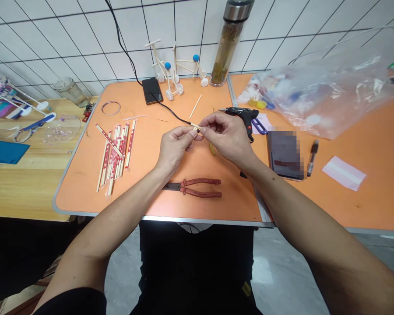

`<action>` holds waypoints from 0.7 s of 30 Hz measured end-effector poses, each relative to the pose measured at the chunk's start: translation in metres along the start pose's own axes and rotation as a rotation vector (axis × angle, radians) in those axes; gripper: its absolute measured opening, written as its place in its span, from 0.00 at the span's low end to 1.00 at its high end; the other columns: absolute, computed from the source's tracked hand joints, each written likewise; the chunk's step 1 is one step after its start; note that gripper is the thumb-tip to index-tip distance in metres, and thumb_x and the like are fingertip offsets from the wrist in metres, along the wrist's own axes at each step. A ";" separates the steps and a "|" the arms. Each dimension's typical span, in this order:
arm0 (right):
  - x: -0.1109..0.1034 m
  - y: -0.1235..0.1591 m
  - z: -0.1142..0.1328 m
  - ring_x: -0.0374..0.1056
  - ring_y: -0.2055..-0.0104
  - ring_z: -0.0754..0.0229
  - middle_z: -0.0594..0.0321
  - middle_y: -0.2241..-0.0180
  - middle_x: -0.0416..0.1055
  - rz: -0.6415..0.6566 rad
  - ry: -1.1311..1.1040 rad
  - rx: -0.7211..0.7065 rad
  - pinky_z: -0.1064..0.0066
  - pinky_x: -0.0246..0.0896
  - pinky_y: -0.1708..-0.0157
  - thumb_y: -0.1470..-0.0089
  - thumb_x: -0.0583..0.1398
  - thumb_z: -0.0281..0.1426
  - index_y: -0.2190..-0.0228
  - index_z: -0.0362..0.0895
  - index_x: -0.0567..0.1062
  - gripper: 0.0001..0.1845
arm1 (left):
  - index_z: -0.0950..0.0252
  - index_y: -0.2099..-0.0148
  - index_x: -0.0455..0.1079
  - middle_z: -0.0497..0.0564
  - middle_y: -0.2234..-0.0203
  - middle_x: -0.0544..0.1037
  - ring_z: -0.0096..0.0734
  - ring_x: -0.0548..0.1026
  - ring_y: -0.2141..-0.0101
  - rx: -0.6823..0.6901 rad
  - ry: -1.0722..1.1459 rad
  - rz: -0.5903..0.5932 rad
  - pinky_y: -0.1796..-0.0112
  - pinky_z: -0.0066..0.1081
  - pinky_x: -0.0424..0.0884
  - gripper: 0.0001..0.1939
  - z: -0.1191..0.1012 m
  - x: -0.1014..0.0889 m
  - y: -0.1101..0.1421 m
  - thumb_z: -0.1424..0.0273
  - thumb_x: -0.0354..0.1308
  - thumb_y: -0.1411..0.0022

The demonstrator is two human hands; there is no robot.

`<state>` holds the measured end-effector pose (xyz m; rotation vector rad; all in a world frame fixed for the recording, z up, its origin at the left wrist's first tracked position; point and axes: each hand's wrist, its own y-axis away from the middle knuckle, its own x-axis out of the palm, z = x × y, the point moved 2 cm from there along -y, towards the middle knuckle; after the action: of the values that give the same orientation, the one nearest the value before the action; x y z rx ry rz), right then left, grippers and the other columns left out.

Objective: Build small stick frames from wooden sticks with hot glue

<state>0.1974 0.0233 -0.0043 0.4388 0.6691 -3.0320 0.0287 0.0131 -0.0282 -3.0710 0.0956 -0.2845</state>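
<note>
Left hand (pixel 175 146) and right hand (pixel 225 138) are both closed in a tight fingertip pinch, and there it is, a short pale stick (pixel 195 127) held between them! Its long axis runs across me, left to right, dipping slightly toward the right hand. Both hands are on it, so I can't call either one nearer. It's up above the middle of the orange bench (pixel 75 192), and a black cable (pixel 166 106) drops in from the top of the view, ending right at the stick; whether they're joined, I can't tell from here. Just past the right hand sits a black glue gun (pixel 246 120), and between my forearms lie pliers with red handles (pixel 200 188). Off to the left, a bundle of chopsticks (pixel 114 151) in paper sleeves shows red print, too small to read. No brand or label is legible anywhere on the bench.
</note>
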 end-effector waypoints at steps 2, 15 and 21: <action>0.001 0.000 0.000 0.70 0.68 0.59 0.64 0.71 0.77 -0.002 0.002 -0.001 0.66 0.64 0.67 0.46 0.67 0.29 0.69 0.47 0.82 0.02 | 0.62 0.62 0.85 0.51 0.68 0.88 0.23 0.71 0.75 0.000 0.004 0.001 0.71 0.26 0.68 0.12 0.000 0.000 0.000 0.59 0.77 0.38; -0.007 0.000 -0.010 0.74 0.67 0.61 0.63 0.64 0.78 -0.064 -0.167 0.073 0.69 0.66 0.70 0.31 0.66 0.49 0.59 0.50 0.78 0.16 | 0.61 0.59 0.87 0.52 0.62 0.89 0.25 0.77 0.70 -0.134 0.203 -0.054 0.64 0.27 0.73 0.16 0.003 -0.004 -0.003 0.58 0.82 0.44; -0.001 0.001 -0.011 0.72 0.68 0.60 0.64 0.65 0.77 -0.089 -0.106 0.072 0.67 0.67 0.67 0.37 0.68 0.36 0.58 0.49 0.78 0.08 | 0.62 0.61 0.86 0.51 0.62 0.88 0.24 0.78 0.68 -0.153 0.271 -0.101 0.61 0.27 0.73 0.11 0.001 -0.007 -0.006 0.63 0.81 0.43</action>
<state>0.2016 0.0266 -0.0135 0.2537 0.5913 -3.1442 0.0227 0.0192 -0.0297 -3.1723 -0.0290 -0.7316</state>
